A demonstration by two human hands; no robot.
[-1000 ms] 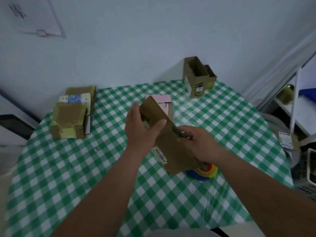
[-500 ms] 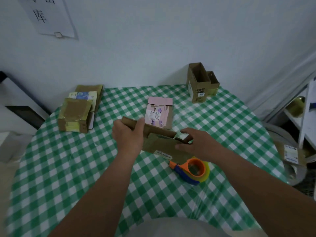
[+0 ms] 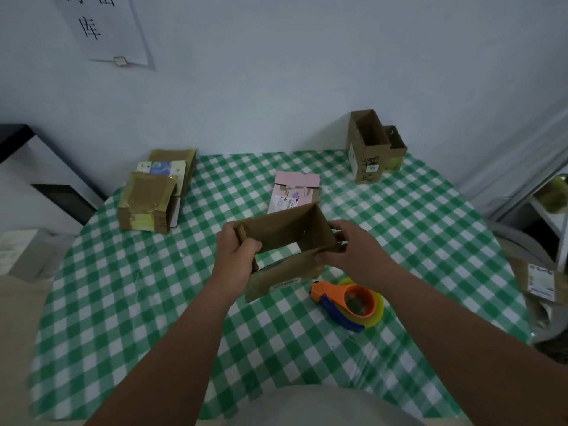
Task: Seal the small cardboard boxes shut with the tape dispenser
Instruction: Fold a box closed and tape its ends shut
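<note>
Since half a second ago, opened out from a flattened fold into a hollow rectangular sleeve: the brown cardboard box [image 3: 287, 241], open through so that the checked cloth shows inside it. Held above the surface [image 3: 153, 302], near its middle, tilted slightly with the near wall lower. Left hand [image 3: 238, 256] clamped on the box's left end, thumb inside the opening and fingers curled round the outer wall. Right hand [image 3: 353, 252] closed on the right end, thumb and fingers pinching the wall and a small flap. White label strip visible on the near outer face.

Lying on the surface just beside the right forearm, near and right of the box: the tape dispenser [image 3: 349, 302], orange and blue with a yellowish roll, touched by neither hand.

Just behind the held box, a pink-topped carton [image 3: 293, 192] with printed labels, resting on the cloth. Far left, a taped brown box [image 3: 144, 207] in front of a stack of flat packages [image 3: 172, 167]. Far right corner, against the wall, two open upright boxes [image 3: 370, 149], the taller in front of the shorter. On the wall upper left, a paper sheet [image 3: 104, 29] with dark characters.
</note>
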